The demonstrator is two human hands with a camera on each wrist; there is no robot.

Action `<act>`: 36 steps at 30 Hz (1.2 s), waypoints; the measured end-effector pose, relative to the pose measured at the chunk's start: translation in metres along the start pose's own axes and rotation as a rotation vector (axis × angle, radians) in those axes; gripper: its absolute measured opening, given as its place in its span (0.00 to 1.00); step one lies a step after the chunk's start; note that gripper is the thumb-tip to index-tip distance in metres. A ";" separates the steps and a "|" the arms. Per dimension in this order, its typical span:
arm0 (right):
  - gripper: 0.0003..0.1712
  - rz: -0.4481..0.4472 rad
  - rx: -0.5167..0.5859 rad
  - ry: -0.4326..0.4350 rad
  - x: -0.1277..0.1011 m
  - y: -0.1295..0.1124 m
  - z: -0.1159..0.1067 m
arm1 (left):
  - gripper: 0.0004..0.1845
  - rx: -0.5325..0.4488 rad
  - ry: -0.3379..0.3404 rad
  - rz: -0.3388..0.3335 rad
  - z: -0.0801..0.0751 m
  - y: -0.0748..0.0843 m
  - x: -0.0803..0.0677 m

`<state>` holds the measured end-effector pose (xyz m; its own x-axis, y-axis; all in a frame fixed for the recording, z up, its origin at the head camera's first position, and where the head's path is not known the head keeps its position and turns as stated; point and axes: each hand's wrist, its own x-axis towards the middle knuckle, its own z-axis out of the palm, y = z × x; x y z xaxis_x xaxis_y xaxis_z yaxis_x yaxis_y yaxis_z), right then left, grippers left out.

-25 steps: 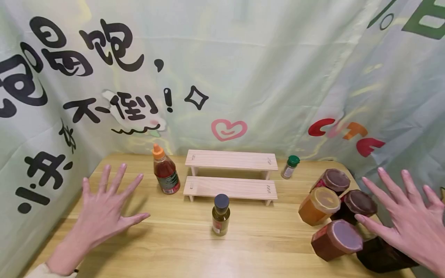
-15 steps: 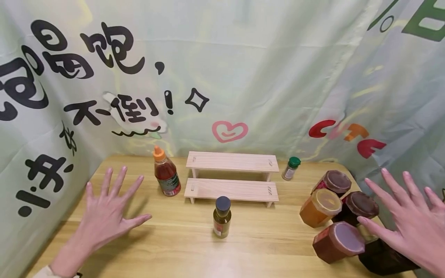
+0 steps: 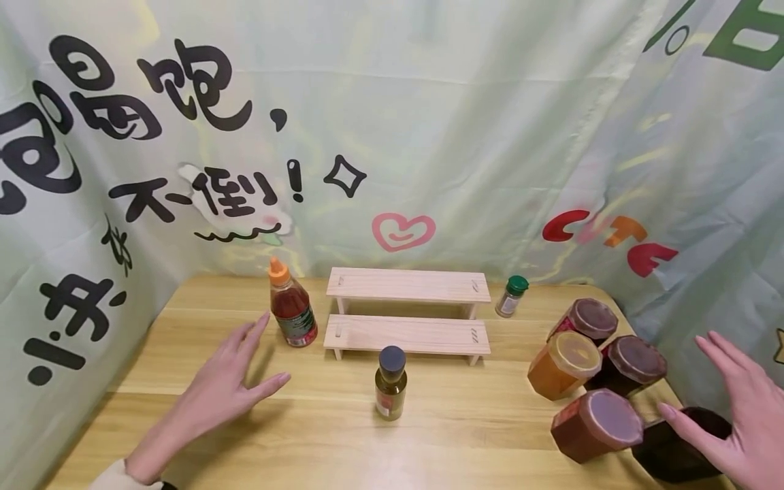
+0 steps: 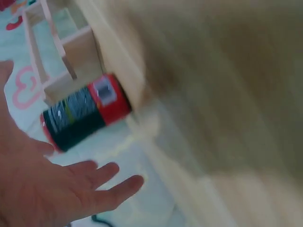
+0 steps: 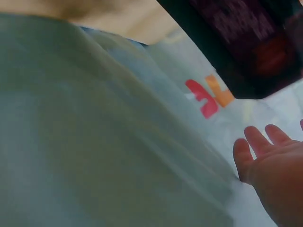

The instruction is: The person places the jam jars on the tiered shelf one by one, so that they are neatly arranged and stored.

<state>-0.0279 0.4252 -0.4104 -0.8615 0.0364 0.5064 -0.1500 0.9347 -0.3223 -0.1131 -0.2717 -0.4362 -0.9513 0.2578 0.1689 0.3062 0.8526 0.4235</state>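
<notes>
My left hand [image 3: 223, 384] hovers above the wooden table, fingers extended and thumb apart. Its fingertips are near a red sauce bottle with an orange nozzle cap [image 3: 294, 313], and I see a gap between hand and bottle in the left wrist view, where its label [image 4: 78, 113] shows. At the right edge, my right hand [image 3: 750, 412] is held beside a dark jar [image 3: 674, 449], partly covering it. In the right wrist view a dark jar [image 5: 241, 38] stands apart from the fingers. Neither hand holds anything.
A two-step wooden rack [image 3: 407, 333] stands at the back middle. In front of it is a small dark-capped bottle [image 3: 390, 391]. A green-capped shaker [image 3: 511, 297] stands right of the rack. Several jars, including an orange one [image 3: 560, 371], cluster at right. A printed curtain [image 3: 490, 136] surrounds the table.
My left hand has moved right towards the sauce bottle, its spread fingers drawing together. My right hand has shifted right and down, uncovering more of the dark jar. The bottles and jars stay put.
</notes>
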 end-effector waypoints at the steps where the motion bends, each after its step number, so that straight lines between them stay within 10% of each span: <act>1: 0.63 0.011 0.030 0.019 -0.004 0.002 0.002 | 0.57 -0.044 -0.004 -0.008 0.003 0.003 0.000; 12: 0.62 0.202 0.047 0.064 -0.040 0.019 0.023 | 0.41 -0.271 0.081 -0.023 0.028 0.027 0.010; 24: 0.65 0.365 0.064 0.023 -0.057 0.031 0.029 | 0.55 -0.548 -0.021 -0.069 0.056 0.050 0.040; 36: 0.63 0.438 0.191 0.101 -0.069 0.026 0.035 | 0.64 -0.621 -0.002 -0.104 0.071 0.059 0.076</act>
<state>0.0104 0.4344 -0.4821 -0.8137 0.4544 0.3624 0.1213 0.7425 -0.6587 -0.1703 -0.1697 -0.4620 -0.9771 0.1890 0.0981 0.1750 0.4499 0.8758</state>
